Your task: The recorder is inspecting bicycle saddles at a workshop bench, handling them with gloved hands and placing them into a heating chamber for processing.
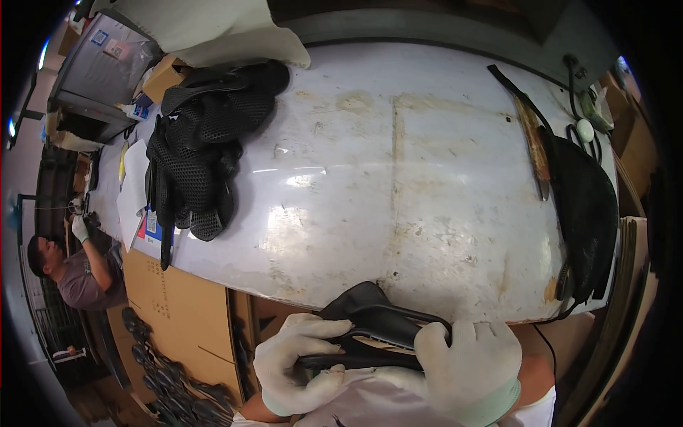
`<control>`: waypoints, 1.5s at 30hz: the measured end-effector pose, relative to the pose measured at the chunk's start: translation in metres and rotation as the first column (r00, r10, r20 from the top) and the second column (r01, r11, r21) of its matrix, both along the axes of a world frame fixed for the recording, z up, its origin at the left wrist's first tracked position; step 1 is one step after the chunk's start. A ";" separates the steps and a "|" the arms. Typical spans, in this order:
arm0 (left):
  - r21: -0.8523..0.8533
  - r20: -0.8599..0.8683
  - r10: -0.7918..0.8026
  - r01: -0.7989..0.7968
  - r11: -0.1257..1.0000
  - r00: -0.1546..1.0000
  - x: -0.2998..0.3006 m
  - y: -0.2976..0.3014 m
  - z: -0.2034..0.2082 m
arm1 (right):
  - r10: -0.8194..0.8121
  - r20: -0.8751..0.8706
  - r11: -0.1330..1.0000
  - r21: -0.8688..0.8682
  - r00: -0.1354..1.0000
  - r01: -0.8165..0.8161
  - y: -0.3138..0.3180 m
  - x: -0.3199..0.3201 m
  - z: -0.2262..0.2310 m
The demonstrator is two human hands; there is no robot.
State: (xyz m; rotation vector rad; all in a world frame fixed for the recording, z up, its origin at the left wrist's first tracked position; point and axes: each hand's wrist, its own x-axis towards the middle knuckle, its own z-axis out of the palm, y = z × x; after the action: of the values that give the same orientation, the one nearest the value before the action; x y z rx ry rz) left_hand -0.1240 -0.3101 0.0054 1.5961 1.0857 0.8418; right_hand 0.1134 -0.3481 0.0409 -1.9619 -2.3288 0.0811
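Note:
A black bicycle saddle (366, 313) with a long slot down its middle is held at the table's near edge, close to my body. My left hand (299, 363), in a white glove, grips its left part, fingers over the top and thumb below. On the saddle's right end, my right hand (469, 366) is closed, also in a white glove; its fingertips are curled and partly hidden. The saddle's underside cannot be seen. Farther off, at the table's left, lies a heap of black mesh-textured padded pieces (196, 139).
The white table (341, 192) is stained. At its right lie a black bag-like piece (587, 213) and a wooden-handled tool (533, 139). A cardboard box (185, 313) and several black saddles (178, 388) are at lower left. Another person (89, 270) works at far left.

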 end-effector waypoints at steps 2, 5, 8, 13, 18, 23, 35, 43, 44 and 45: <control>-0.057 -0.011 0.077 -0.077 0.995 0.997 0.002 -0.002 0.002 | -0.010 0.007 1.000 0.013 1.000 0.010 0.000 -0.002 0.001; -0.060 -0.025 0.139 -0.140 0.988 0.990 0.010 -0.001 0.004 | -0.031 -0.030 0.999 -0.012 0.999 0.031 0.003 -0.002 0.002; 0.027 -0.038 0.058 -0.057 0.998 0.998 0.008 0.005 0.003 | -0.016 -0.027 0.999 -0.040 1.000 0.015 0.005 0.001 0.003; 0.014 -0.139 0.156 -0.156 0.988 0.978 0.013 0.003 0.002 | -0.025 -0.003 1.000 0.016 1.000 0.025 0.009 -0.001 0.006; -0.139 0.176 0.013 0.012 0.990 0.984 0.005 0.020 -0.003 | -0.023 -0.035 0.997 -0.074 0.999 0.020 0.013 0.006 0.001; -0.103 0.074 -0.186 0.193 0.976 0.980 -0.007 0.033 -0.007 | -0.018 -0.113 0.996 -0.090 0.993 0.008 0.013 0.005 -0.001; 0.011 -0.057 -0.198 0.199 0.980 0.979 0.011 0.042 0.010 | -0.023 -0.122 0.989 -0.151 0.992 0.004 0.019 0.011 -0.002; -0.001 -0.167 0.006 -0.006 1.000 0.986 0.023 0.031 0.010 | -0.038 -0.021 0.999 -0.034 0.999 0.037 0.016 0.002 -0.004; 0.003 -0.160 0.008 -0.008 1.000 0.987 0.024 0.031 0.011 | -0.042 -0.014 0.998 -0.037 0.999 0.041 0.016 0.004 -0.006; 0.007 -0.154 0.011 -0.010 1.000 0.988 0.025 0.032 0.010 | -0.012 0.007 0.999 -0.039 1.000 0.013 0.016 0.006 -0.010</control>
State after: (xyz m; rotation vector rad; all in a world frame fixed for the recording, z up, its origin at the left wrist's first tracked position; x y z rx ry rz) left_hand -0.0986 -0.2781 0.0158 1.6844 1.2015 0.7386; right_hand 0.1193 -0.3325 0.0312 -1.9971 -2.3362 0.1196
